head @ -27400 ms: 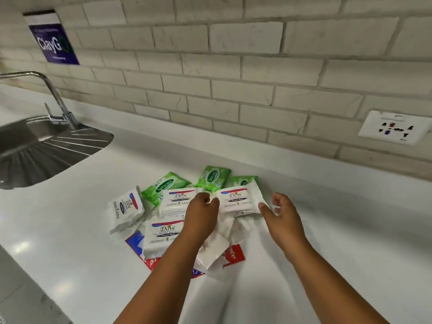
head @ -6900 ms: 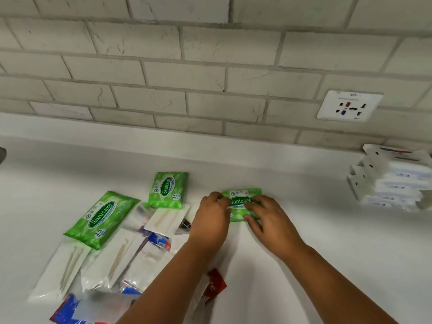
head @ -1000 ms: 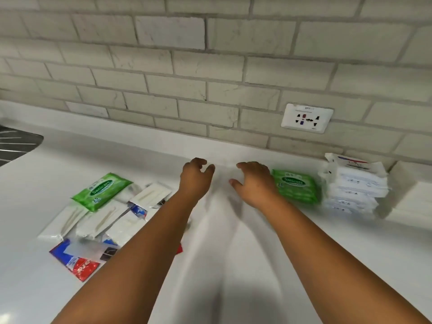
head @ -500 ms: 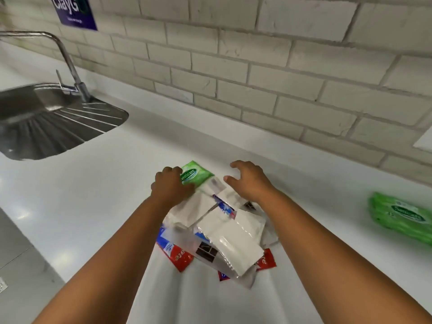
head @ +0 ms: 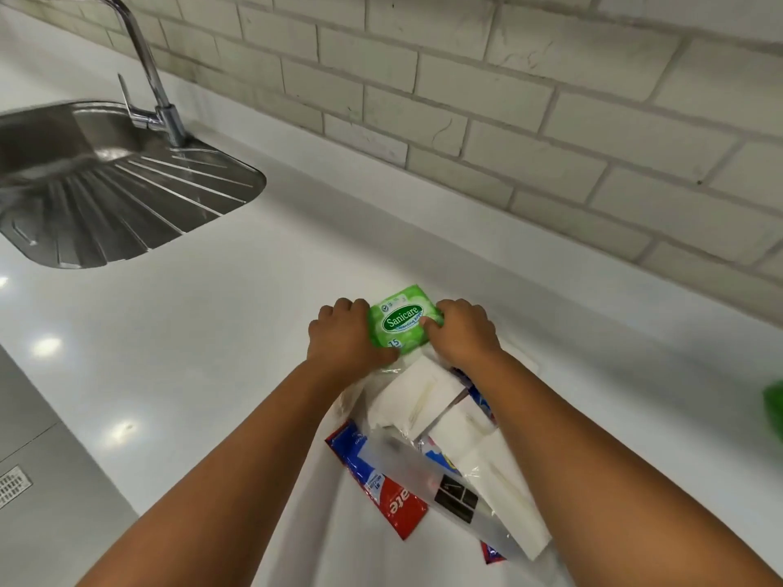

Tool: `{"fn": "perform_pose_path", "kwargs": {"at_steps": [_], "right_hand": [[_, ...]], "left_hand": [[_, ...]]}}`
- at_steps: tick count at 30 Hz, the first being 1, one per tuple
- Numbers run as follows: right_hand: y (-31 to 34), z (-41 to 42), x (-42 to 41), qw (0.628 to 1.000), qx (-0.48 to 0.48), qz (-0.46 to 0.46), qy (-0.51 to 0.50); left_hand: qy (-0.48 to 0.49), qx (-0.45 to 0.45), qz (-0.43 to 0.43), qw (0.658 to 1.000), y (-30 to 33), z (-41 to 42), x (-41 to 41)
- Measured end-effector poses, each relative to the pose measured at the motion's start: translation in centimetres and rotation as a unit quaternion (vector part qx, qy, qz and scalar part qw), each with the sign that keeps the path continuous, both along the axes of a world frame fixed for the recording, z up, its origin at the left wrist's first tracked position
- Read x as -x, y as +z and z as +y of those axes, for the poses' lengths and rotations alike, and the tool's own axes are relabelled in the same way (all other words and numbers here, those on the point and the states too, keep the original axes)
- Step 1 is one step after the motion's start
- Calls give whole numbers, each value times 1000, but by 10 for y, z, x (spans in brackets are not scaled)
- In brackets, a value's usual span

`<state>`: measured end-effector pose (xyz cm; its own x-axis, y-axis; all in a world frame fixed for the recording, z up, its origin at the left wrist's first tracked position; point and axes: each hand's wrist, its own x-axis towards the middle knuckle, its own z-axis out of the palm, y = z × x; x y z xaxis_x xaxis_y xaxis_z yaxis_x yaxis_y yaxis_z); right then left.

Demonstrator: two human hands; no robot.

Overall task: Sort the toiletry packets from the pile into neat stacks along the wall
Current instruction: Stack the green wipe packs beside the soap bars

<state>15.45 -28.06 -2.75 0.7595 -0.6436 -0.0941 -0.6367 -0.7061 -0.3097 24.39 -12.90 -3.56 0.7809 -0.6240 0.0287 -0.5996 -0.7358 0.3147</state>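
Two hands grip one green Sanicare packet point(head: 402, 322) at the pile's point(head: 440, 438) far end: left hand point(head: 345, 336) fingers curl over its left edge, right hand point(head: 462, 332) fingers over its right, thumbs pinching underneath. White sachets and a red toothpaste packet point(head: 396, 499) lie behind the wrists.

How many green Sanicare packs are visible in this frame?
2. One pack is gripped between the left hand and right hand at the pile's far end; a green sliver at the right edge is probably another. Others may be out of frame.
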Motion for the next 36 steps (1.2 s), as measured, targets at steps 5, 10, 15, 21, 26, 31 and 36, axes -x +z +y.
{"fn": "perform_pose_path", "kwargs": {"at_steps": [5, 10, 15, 21, 26, 31, 36], "right_hand": [[-2, -2, 1, 993, -70, -82, -48], [13, -10, 23, 959, -132, -228, -100], [34, -29, 65, 902, -204, -341, -171], [41, -73, 156, 851, -219, -402, -257], [42, -109, 259, 839, -173, -395, -331], [41, -142, 348, 859, -94, -335, -376], [39, -177, 403, 865, -24, -309, -395]], "left_hand": [[-68, 166, 139, 974, 6, -3, -9], [-132, 248, 201, 939, 29, -20, -7], [-152, 316, 272, 896, 57, -56, 26], [-149, 347, 322, 868, 66, -125, 101], [-194, 309, 389, 846, 60, -187, 195], [-178, 300, 447, 824, 44, -248, 275], [-181, 272, 444, 834, 41, -297, 332]]}}
